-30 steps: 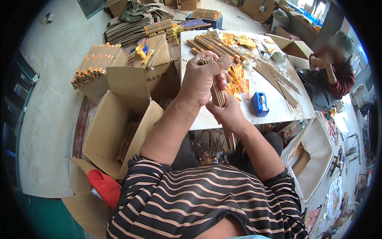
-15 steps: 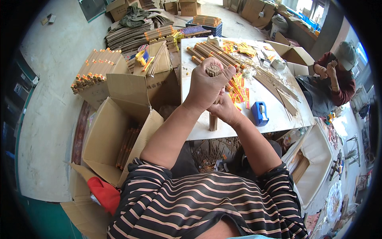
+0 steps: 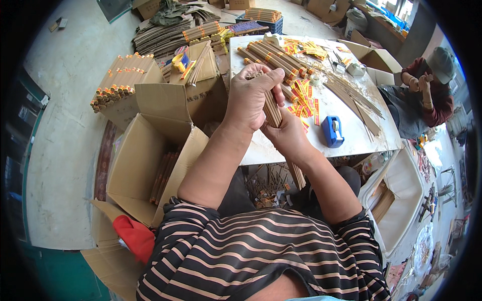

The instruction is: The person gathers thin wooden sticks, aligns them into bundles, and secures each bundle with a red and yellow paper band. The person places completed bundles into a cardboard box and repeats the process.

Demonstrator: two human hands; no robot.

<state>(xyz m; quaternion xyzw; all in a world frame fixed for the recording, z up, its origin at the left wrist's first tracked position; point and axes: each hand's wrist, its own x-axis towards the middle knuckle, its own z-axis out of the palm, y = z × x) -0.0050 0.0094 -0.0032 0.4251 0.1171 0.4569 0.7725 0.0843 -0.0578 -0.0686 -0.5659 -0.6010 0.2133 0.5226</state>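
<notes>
A loose bundle of thin brown incense sticks (image 3: 271, 111) slants between both my hands, its lower end pointing down past the table's near edge. Around the upper end is my left hand (image 3: 247, 100), closed, with the thumb across the top. Lower down, my right hand (image 3: 287, 134) grips the same bundle, its fingers partly hidden. Beyond them, several banded bundles (image 3: 273, 57) lie on the white table (image 3: 256, 151). Red and yellow paper labels (image 3: 304, 98) are scattered beside these. A blue tape dispenser (image 3: 333, 131) stands right of my right hand.
At my left is an open cardboard box (image 3: 133, 165) with several bundles inside. Behind it, more bundles (image 3: 123, 75) are stacked on another box. Loose sticks (image 3: 354, 103) spread over the table's right part. A co-worker (image 3: 427, 95) sits at the far right, hands raised together.
The bundle has gone from upright, its foot near the tabletop, to slanting, its lower end now nearer my body past the table edge. My left hand has moved slightly left.
</notes>
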